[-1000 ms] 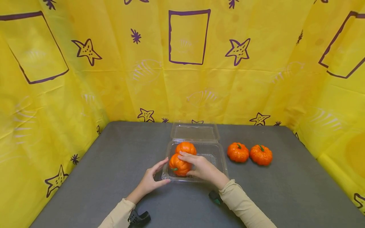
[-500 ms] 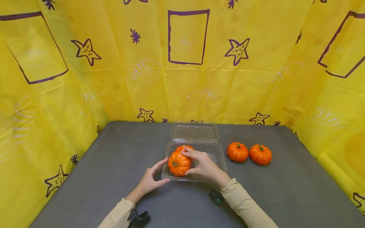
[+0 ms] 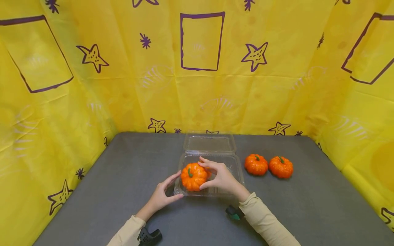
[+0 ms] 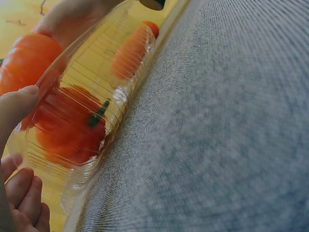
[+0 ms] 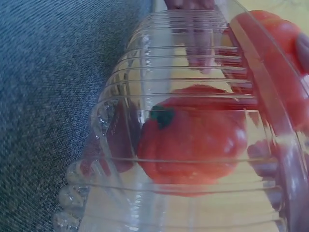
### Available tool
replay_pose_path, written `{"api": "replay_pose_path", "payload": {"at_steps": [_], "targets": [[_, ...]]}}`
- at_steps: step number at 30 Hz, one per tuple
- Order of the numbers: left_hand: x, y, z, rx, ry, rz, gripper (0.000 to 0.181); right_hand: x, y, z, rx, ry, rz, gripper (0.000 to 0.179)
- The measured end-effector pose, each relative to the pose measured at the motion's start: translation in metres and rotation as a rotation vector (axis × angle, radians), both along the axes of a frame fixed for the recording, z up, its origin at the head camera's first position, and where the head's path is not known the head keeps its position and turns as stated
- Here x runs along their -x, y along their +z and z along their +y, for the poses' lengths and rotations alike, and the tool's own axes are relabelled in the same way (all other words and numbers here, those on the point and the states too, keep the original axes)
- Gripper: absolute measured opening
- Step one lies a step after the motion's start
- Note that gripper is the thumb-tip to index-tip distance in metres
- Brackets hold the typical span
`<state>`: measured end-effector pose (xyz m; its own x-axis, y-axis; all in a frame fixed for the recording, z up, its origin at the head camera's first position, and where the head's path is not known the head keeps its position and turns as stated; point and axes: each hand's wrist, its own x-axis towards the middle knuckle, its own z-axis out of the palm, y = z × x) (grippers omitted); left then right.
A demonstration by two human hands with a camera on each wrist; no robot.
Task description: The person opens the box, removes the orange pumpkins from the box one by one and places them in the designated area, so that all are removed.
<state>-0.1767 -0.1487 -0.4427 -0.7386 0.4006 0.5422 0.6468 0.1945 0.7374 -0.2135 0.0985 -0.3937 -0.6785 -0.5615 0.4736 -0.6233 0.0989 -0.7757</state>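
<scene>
A clear plastic clamshell container point(image 3: 237, 167) lies on the table with its lid laid back. My right hand point(image 3: 223, 177) grips an orange pumpkin point(image 3: 193, 176) from its right side, thumb in front and fingers behind. In the left wrist view this pumpkin point(image 4: 29, 60) shows above the container's rim. Below it, inside the container, another pumpkin point(image 4: 72, 130) lies tilted, its green stem toward the wall; the right wrist view shows that lower pumpkin point(image 5: 193, 140) through the ribbed plastic. At the front left corner, my left hand point(image 3: 158, 196) holds the container between thumb and fingers.
Two more pumpkins, one nearer point(image 3: 256, 164) and one farther right point(image 3: 281, 167), sit side by side right of the container. The open lid point(image 3: 210, 142) extends toward the back edge. Yellow patterned cloth point(image 3: 138, 92) surrounds the grey table point(image 3: 138, 153).
The held pumpkin has turned in my right hand, its stem swinging from the front to upward. The other pumpkin, visible behind before, is now mostly hidden. My left hand stays at the corner.
</scene>
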Motion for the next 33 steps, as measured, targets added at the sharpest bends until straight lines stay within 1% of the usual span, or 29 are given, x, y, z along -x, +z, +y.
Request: {"api": "replay_pose_path", "payload": {"at_steps": [3, 7, 11, 13, 17, 20, 22, 26, 29, 33], "targets": [[0.000, 0.001, 0.000, 0.005, -0.004, -0.004, 0.062, -0.006, 0.010, 0.000, 0.026, 0.006, -0.036, 0.060], [-0.001, 0.002, 0.000, 0.006, -0.004, -0.010, 0.062, -0.009, 0.016, 0.000, 0.045, -0.007, -0.117, 0.057], [0.000, 0.001, 0.000, 0.005, -0.006, -0.019, 0.063, -0.010, 0.018, 0.000, 0.064, -0.015, -0.184, 0.057], [0.001, 0.001, 0.000, 0.005, -0.006, -0.026, 0.063, -0.009, 0.016, 0.000, 0.077, -0.013, -0.205, 0.057], [0.001, 0.000, -0.001, 0.006, -0.007, -0.032, 0.063, -0.001, 0.005, 0.002, 0.112, 0.015, -0.240, 0.059], [0.001, -0.001, -0.001, 0.004, -0.011, -0.024, 0.064, 0.005, -0.003, 0.005, 0.130, 0.042, -0.256, 0.060], [0.001, 0.000, -0.001, -0.003, -0.018, -0.010, 0.063, 0.006, -0.006, 0.006, 0.144, 0.053, -0.271, 0.058], [0.001, 0.000, -0.001, -0.014, -0.023, 0.016, 0.063, 0.008, -0.008, 0.006, 0.182, 0.048, -0.331, 0.054], [0.001, 0.000, -0.001, -0.017, -0.022, 0.020, 0.064, 0.008, -0.009, 0.007, 0.204, 0.043, -0.366, 0.055], [0.002, -0.001, -0.001, -0.023, -0.028, 0.016, 0.064, 0.009, -0.008, 0.009, 0.221, 0.053, -0.370, 0.060]]}}
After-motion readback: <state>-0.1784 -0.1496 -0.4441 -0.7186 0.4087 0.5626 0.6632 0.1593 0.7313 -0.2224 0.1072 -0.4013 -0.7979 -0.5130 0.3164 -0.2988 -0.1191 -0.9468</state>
